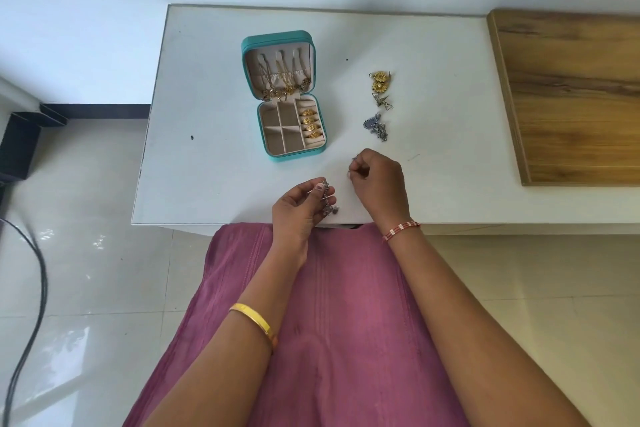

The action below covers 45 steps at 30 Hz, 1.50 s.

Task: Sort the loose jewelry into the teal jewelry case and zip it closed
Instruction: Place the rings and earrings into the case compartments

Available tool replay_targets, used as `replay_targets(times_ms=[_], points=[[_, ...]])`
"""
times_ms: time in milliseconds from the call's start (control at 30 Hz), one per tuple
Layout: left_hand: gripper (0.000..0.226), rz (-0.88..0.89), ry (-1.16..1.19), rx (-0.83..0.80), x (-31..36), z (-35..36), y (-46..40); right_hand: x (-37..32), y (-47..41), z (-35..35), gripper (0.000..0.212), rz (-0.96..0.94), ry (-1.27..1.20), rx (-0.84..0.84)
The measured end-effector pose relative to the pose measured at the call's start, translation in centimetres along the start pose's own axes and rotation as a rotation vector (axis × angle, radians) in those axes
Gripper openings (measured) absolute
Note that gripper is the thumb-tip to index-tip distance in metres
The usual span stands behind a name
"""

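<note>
- At the desk's (pixel 214 156) near edge, a silver chain (pixel 327 199) is pinched in the curled left hand (pixel 300 208).
- Just beyond, something small and silver is pinched by the right hand (pixel 379 180).
- Silver earrings (pixel 375 126) and gold flower earrings (pixel 380 81) are seen right of centre.
- The teal jewelry case (pixel 287 97) lies open mid-desk; bare surface is left towards the left edge.
- A wooden board (pixel 571 97) covers the right end.
</note>
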State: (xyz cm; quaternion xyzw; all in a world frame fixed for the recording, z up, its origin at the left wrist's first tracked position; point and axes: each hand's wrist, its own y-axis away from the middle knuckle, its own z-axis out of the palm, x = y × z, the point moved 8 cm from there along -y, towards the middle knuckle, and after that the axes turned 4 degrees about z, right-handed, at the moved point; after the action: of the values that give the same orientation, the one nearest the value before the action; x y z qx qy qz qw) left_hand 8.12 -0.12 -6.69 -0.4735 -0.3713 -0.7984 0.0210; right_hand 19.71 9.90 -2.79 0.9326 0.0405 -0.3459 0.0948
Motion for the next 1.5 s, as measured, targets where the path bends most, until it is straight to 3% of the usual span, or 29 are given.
replay_targets(times_ms=[267, 533, 933, 1233, 1500], points=[[0.015, 0.003, 0.063, -0.008, 0.8, 0.2, 0.4, -0.7, 0.2, -1.0, 0.013, 0.187, -0.54, -0.062], [0.013, 0.12, 0.063, -0.036, 4.5, 0.8, 0.6, -3.8, 1.4, -1.7, 0.012, 0.219, -0.751, -0.179], [0.016, 0.342, 0.015, 0.083, 12.0, -3.2, -1.5, -10.3, -1.5, 0.3, 0.015, 0.136, -0.685, -0.223], [0.016, 0.289, 0.039, 0.12, 11.8, -4.9, -2.5, -10.6, -3.8, 4.6, 0.009, 0.1, -0.425, -0.231], [0.014, 0.247, 0.052, 0.099, 11.0, -5.0, -2.6, -11.0, -3.2, 4.0, 0.022, -0.033, -0.179, -0.253]])
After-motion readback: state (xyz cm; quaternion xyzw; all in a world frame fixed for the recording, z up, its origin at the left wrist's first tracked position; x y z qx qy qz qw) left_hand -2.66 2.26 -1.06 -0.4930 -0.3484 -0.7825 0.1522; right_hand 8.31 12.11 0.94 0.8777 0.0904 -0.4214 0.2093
